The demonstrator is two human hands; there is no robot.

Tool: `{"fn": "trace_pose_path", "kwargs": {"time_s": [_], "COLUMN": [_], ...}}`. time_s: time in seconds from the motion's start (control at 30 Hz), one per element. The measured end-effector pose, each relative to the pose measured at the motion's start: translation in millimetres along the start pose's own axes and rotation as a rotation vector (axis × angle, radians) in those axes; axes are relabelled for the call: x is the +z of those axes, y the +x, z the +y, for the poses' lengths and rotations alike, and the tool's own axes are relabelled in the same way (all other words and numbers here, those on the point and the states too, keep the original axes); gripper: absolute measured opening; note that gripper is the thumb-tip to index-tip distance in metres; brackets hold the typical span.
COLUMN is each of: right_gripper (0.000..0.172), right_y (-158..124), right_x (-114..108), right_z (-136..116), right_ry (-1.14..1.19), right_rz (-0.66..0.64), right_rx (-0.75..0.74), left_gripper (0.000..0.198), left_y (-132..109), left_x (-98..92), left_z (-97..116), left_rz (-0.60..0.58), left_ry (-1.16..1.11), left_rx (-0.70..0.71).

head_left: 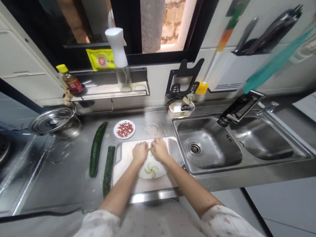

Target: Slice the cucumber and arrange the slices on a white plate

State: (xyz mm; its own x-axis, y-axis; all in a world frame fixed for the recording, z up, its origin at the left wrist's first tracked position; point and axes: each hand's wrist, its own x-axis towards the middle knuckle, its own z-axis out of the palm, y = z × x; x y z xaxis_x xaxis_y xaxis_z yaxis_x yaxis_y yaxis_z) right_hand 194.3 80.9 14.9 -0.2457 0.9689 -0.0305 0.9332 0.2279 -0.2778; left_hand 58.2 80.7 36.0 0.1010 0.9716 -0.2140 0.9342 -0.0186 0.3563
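Observation:
My left hand and my right hand are close together over the far part of a white plate. Their fingers are closed and pinch at a small pale green cucumber slice between them, partly hidden by the fingertips. On the plate, several cucumber slices lie in a pinwheel, nearer to me than the hands. Beneath the plate is a white cutting board with grey ends. Left of the board lie a cut cucumber and a longer cucumber.
A small dish of chopped reddish pieces stands behind the board. A lidded steel pot is at the left. To the right are a double sink and black faucet. A spray bottle stands on the rack.

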Motion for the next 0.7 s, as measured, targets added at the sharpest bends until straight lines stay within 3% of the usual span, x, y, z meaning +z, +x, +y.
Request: {"fn": "trace_pose_path", "kwargs": {"time_s": [0.3,0.7], "right_gripper": [0.016,0.016], "right_y": [-1.0,-14.3], "right_x": [2.0,-10.7], "right_z": [1.0,0.8], "right_ry": [-0.003,0.172], "right_rz": [0.012,0.220], "right_rx": [-0.011,-0.037], "left_gripper": [0.018,0.022], "left_y": [-0.9,2.1], "left_x": [-1.6,-8.0], "left_z": [2.2,-12.9], "left_rz": [-0.003,0.113], "left_ry": [0.002,-0.096], "left_rx": [-0.004,-0.078]}}
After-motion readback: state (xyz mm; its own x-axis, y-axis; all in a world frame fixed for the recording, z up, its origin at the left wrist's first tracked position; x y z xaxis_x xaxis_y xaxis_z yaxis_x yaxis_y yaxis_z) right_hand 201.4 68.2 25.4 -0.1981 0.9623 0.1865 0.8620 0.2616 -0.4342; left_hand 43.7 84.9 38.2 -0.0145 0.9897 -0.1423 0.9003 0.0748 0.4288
